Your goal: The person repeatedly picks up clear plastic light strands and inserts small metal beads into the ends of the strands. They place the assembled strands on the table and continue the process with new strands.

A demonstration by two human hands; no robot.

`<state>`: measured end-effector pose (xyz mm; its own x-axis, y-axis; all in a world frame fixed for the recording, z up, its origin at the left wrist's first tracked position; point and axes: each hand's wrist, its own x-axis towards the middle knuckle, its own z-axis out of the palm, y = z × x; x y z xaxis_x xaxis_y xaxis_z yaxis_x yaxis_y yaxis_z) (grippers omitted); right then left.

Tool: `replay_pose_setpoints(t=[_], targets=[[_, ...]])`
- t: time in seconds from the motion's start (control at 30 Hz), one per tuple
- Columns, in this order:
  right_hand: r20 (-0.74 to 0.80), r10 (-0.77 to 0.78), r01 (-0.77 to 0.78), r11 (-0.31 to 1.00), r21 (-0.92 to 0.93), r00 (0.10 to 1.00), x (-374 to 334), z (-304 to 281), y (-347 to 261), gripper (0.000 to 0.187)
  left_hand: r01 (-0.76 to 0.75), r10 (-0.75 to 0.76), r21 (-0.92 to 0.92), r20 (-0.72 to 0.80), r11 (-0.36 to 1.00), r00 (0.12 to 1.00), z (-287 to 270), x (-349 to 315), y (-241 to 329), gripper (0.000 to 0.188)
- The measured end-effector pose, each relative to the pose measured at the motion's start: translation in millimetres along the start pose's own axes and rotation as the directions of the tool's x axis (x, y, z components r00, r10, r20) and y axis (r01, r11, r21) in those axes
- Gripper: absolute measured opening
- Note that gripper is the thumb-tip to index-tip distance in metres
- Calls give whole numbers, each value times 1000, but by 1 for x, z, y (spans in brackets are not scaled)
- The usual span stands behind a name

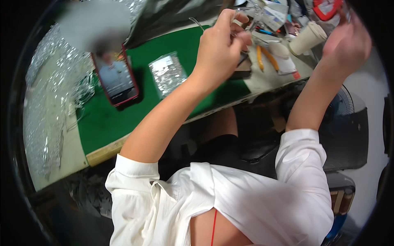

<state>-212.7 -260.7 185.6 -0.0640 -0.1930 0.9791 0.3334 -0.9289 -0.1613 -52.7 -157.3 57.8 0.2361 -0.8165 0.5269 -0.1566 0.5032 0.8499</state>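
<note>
**Both hands raised over a cluttered green surface**

The person in the white shirt (230, 197) has both forearms lifted toward the far edge of the surface (106, 123). The left hand (221, 45), at about twelve o'clock in the view, is curled narrow, its fingertips pinched together on a thin silvery wire (196, 23) that arcs off to the eleven o'clock side. The right hand (347, 43), up at two o'clock, is raised with its fingers bent; whether it grips anything I cannot tell, as its fingertips run into the clutter at the rim.

Below the left hand, at ten o'clock from the middle, a small clear packet of shiny silver parts (167, 74) lies flat on the green mat. Further toward nine o'clock, a phone in a red case (115, 76) lies face up, its screen lit. Crinkled clear plastic wrapping (53, 102) covers the surface at the nine o'clock edge.

Between the two hands, yellow-handled pliers (264, 57) lie on the surface, and just beyond them, toward one o'clock, a cream paper cup (307, 39) lies tipped on its side. A dark fan (347, 106) sits low at three o'clock, beside the right forearm.
</note>
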Motion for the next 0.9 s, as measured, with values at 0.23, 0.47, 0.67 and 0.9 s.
replay_pose_setpoints(t=[0.23, 0.47, 0.67, 0.9], targets=[[846, 419, -189, 907, -376, 328, -209, 50, -49, 43, -177, 50, 450, 280, 875, 959, -112, -115, 85, 65], [852, 392, -159, 920, -358, 348, -218, 52, -53, 39, -22, 402, 633, -464, 774, 789, -219, -205, 116, 61], [828, 458, -233, 887, -399, 323, -223, 67, -54, 28, -14, 6, -17, -406, 1000, 914, -207, -231, 100, 56], [847, 403, -184, 915, -360, 346, -223, 56, -54, 28, 39, -29, 21, -354, 999, 935, -167, -216, 104, 69]])
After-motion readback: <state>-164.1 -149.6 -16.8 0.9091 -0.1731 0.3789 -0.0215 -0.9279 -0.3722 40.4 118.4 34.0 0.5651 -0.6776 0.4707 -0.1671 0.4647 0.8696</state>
